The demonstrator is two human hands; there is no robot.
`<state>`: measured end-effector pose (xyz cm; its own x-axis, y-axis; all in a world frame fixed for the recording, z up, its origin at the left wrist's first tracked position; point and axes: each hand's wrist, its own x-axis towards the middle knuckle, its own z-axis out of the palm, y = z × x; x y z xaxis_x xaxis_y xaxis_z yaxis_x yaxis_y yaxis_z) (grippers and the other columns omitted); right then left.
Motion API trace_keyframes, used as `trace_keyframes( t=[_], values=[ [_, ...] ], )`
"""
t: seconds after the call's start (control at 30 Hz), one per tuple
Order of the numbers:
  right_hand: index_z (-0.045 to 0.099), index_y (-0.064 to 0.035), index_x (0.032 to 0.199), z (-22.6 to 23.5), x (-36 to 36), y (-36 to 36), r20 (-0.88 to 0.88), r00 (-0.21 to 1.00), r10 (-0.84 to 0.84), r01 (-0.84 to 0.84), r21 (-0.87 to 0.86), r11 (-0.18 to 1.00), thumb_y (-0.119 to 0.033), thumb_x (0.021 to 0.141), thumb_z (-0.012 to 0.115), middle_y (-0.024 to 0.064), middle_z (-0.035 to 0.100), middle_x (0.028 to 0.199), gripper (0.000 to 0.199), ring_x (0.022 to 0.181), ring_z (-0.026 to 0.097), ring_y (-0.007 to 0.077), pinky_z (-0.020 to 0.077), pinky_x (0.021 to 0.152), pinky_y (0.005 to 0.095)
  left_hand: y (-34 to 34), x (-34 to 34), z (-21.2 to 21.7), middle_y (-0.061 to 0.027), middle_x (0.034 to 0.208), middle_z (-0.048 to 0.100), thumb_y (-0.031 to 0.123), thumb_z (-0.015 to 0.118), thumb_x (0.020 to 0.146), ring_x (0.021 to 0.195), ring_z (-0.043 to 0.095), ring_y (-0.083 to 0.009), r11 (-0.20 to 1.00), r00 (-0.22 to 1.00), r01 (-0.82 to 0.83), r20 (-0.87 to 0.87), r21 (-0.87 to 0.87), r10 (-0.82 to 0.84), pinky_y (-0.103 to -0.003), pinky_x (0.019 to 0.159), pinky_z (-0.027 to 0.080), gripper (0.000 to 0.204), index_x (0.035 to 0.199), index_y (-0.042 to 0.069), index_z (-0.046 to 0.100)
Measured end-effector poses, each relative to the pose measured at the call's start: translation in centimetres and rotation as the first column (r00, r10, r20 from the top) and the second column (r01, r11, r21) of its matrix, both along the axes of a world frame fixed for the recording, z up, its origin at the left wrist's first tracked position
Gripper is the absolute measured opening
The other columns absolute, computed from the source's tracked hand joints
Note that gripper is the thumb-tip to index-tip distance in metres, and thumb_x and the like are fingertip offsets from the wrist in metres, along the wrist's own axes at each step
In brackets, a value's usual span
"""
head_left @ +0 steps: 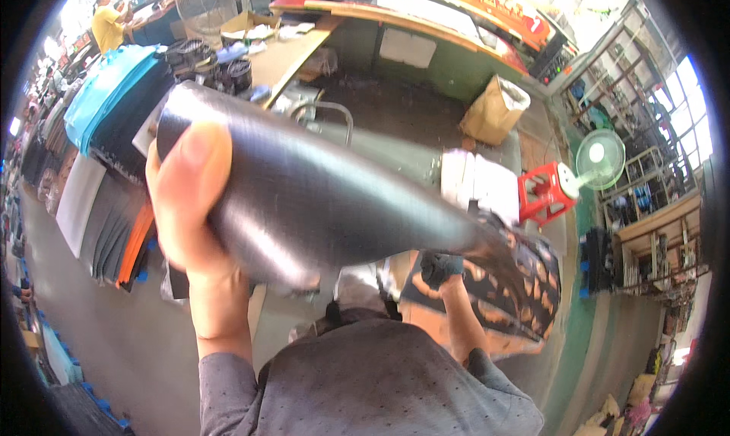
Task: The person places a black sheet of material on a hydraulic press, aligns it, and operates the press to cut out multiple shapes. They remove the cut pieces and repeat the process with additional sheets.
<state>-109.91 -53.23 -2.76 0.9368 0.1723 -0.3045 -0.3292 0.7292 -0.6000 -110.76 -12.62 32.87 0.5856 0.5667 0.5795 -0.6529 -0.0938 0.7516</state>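
A large glossy black sheet (pixel 327 185), bent into a curve, spans the middle of the view from upper left to lower right. My bare left hand (pixel 190 185) is closed on its left end, thumb on the near face and the other fingers mostly hidden. Motion blurs this hand and the sheet's right end. My right hand (pixel 441 269), in a dark glove, looks closed just below the sheet's lower edge; whatever it holds is hidden. Beside it lies a black sheet full of cut-out holes (pixel 544 284), with tan showing through.
Stacked dark sheets with one orange sheet (pixel 135 242) stand at left, near blue sheeting (pixel 114 94). Farther off are a workbench (pixel 426 25), a paper sack (pixel 496 109), a red stool (pixel 547 193), a fan (pixel 601 158) and a person in yellow (pixel 106 27).
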Motion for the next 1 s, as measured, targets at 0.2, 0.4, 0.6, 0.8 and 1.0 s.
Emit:
trace_keyframes(
  t=[0.2, 0.4, 0.6, 0.8, 1.0],
  values=[
    [0.06, -0.001, 0.111, 1.4, 19.6, -2.1, -0.174, 0.971, -0.161, 0.16, -0.02, 0.987, -0.038, 0.092, 0.054, 0.0079, 0.065, 0.099, 0.042, 0.088, 0.063, 0.024, 0.0522, 0.079, 0.0355, -9.4, 20.1, -0.8, -0.0182, 0.119, 0.052, 0.018, 0.069, 0.082, 0.103, 0.056, -0.0269, 0.959, 0.964, 0.264, -0.005, 0.105, -0.265, -0.039, 0.094, 0.043, 0.049, 0.123, 0.001, 0.05],
    [0.06, -0.002, 0.113, 5.8, 38.0, 1.2, -0.131, 0.991, -0.021, 0.01, -0.082, 0.997, -0.037, 0.093, 0.053, 0.0076, 0.065, 0.103, 0.041, 0.091, 0.062, 0.023, 0.0515, 0.082, 0.0353, -16.9, 37.4, 3.2, -0.0202, 0.108, 0.052, 0.015, 0.07, 0.081, 0.087, 0.059, -0.0292, 0.843, 0.78, 0.413, 0.343, 0.345, -0.523, -0.038, 0.08, 0.047, 0.041, 0.117, 0.007, 0.052],
    [0.061, -0.003, 0.115, 9.8, 43.0, -5.9, -0.036, 0.996, -0.084, 0.072, -0.263, 0.962, -0.035, 0.093, 0.053, 0.0073, 0.065, 0.106, 0.039, 0.094, 0.062, 0.0221, 0.0507, 0.085, 0.035, -20.8, 45.2, 6.9, -0.0022, 0.068, 0.057, 0.023, 0.07, 0.079, 0.059, 0.053, -0.0121, 0.275, 0.243, 0.944, 0.18, 0.184, -0.953, -0.027, 0.054, 0.041, 0.024, 0.084, 0.002, 0.061],
    [0.061, -0.0041, 0.116, 11.2, 39.2, -17.0, 0.033, 0.943, -0.331, 0.302, -0.498, 0.813, -0.033, 0.094, 0.053, 0.0069, 0.065, 0.11, 0.038, 0.097, 0.062, 0.0211, 0.05, 0.087, 0.0348, -27.2, 53.7, 8.4, 0.0011, 0.066, 0.055, 0.024, 0.072, 0.076, 0.063, 0.051, -0.0081, -0.094, -0.111, 0.988, 0.14, 0.123, -0.984, -0.026, 0.055, 0.04, 0.025, 0.072, 0.002, 0.06],
    [0.062, -0.0051, 0.118, 10.7, 36.5, -26.5, 0.138, 0.881, -0.453, 0.402, -0.723, 0.562, -0.031, 0.094, 0.052, 0.0066, 0.065, 0.113, 0.037, 0.1, 0.062, 0.0202, 0.0492, 0.09, 0.0346, -28.5, 65.5, 3.7, -0.0071, 0.094, 0.062, 0.022, 0.07, 0.079, 0.094, 0.057, -0.0167, 0.029, 0.039, 0.996, 0.118, -0.088, -0.992, -0.032, 0.084, 0.045, 0.029, 0.097, 0.001, 0.063]
  ],
)
